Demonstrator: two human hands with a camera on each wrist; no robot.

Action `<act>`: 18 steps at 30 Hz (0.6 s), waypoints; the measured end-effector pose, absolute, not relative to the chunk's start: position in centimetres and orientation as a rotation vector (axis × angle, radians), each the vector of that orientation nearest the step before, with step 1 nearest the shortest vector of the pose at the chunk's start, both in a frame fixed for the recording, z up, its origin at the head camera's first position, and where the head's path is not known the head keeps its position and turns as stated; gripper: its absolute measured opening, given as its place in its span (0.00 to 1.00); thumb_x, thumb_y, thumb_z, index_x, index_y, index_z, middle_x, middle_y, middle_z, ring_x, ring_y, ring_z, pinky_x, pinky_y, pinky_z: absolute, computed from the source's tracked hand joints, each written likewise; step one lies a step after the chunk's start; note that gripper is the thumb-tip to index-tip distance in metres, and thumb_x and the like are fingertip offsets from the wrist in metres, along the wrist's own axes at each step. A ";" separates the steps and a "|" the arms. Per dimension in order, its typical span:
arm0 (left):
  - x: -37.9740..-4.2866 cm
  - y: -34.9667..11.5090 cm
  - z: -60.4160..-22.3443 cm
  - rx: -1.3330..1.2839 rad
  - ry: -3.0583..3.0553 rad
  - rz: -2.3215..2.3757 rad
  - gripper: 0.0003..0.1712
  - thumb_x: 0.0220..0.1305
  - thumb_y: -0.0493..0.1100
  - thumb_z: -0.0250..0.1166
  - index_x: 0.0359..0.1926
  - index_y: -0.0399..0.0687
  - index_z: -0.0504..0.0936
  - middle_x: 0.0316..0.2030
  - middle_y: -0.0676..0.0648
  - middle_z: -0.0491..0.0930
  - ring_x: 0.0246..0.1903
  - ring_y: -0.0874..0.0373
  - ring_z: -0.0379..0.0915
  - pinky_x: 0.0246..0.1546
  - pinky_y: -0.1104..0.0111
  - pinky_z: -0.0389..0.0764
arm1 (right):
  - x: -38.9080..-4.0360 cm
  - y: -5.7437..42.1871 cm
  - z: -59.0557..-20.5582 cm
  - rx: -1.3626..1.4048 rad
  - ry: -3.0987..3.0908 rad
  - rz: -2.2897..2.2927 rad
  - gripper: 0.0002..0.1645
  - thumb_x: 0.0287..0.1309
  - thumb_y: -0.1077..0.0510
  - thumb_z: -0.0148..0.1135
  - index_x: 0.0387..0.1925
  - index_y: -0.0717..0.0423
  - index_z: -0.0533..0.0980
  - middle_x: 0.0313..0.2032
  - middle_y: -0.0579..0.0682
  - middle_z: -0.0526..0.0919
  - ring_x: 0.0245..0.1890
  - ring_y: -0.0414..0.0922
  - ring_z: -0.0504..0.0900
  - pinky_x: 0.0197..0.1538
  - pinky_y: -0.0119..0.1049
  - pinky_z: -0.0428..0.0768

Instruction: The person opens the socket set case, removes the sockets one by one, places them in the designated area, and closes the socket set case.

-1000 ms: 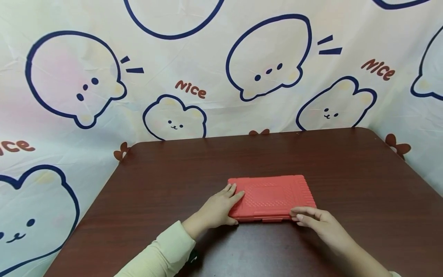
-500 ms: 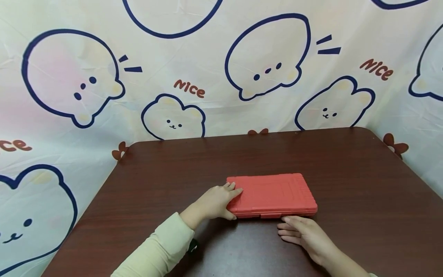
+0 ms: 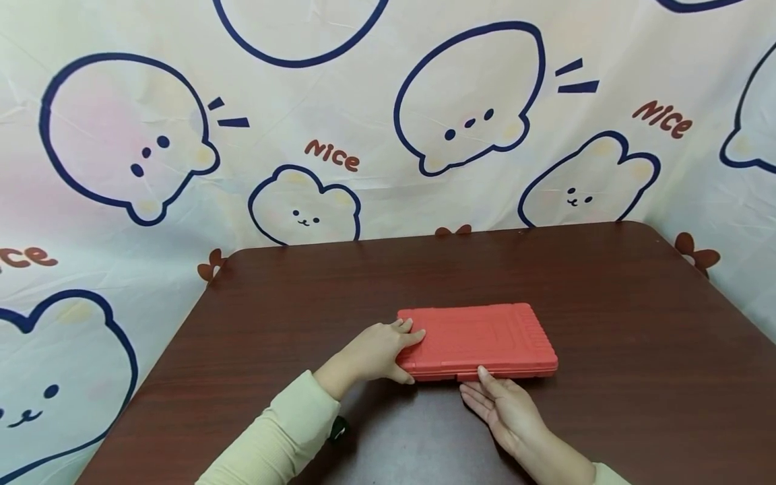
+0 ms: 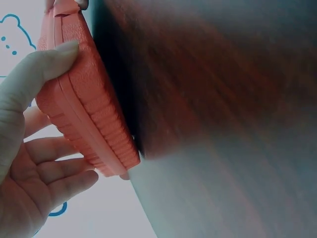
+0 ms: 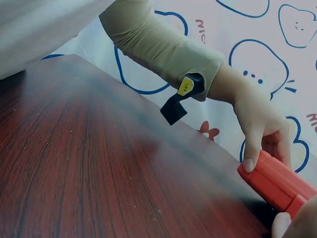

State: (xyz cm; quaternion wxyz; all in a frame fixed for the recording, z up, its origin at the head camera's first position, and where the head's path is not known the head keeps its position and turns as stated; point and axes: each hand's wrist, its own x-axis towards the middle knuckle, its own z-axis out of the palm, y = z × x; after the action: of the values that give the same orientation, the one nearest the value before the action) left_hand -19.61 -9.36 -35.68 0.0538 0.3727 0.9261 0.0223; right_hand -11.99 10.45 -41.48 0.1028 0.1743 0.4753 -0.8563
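A flat red plastic case (image 3: 479, 340) with ribbed ends lies closed near the middle of the table. My left hand (image 3: 376, 353) grips its left end, thumb on the front side and fingers spread over the top and end. In the left wrist view the thumb (image 4: 62, 57) presses the case's (image 4: 91, 91) front face beside the seam. My right hand (image 3: 515, 417) is at the front edge by the small latch (image 3: 467, 377), thumb above and fingers extended below it. The right wrist view shows only part of that hand (image 5: 302, 223) at the lower right corner.
The dark brown wooden table (image 3: 291, 303) extends around the case. Behind it hangs a pale cloth (image 3: 388, 121) with cartoon bears. A black strap with a yellow label (image 5: 185, 87) sits at the left sleeve's cuff.
My right hand has moved left along the case's front edge, from the right corner to the latch, and its thumb has come up over the edge. The left hand keeps its grip.
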 end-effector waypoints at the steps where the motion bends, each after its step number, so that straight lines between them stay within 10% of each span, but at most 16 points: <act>1: -19.6 -9.3 -35.6 1.135 2.813 0.057 0.43 0.39 0.59 0.68 0.58 0.48 0.67 0.55 0.38 0.64 0.53 0.49 0.63 0.48 0.64 0.67 | -12.0 10.4 -41.5 0.521 1.412 -2.529 0.29 0.55 0.51 0.55 0.45 0.67 0.54 0.42 0.64 0.69 0.42 0.51 0.74 0.47 0.40 0.70; 18: -19.8 -9.2 -35.5 1.098 2.775 0.041 0.44 0.39 0.61 0.66 0.59 0.50 0.65 0.56 0.39 0.63 0.55 0.49 0.61 0.49 0.63 0.66 | -11.8 11.1 -41.7 0.600 1.409 -2.499 0.22 0.54 0.53 0.57 0.39 0.63 0.58 0.29 0.57 0.75 0.33 0.47 0.78 0.41 0.39 0.74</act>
State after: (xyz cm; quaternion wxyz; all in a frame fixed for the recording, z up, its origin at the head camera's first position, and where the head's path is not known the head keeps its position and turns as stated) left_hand -19.79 -9.22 -35.45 0.0781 0.3668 0.9269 0.0137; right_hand -11.78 11.05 -41.69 0.1054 0.2035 0.4780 -0.8479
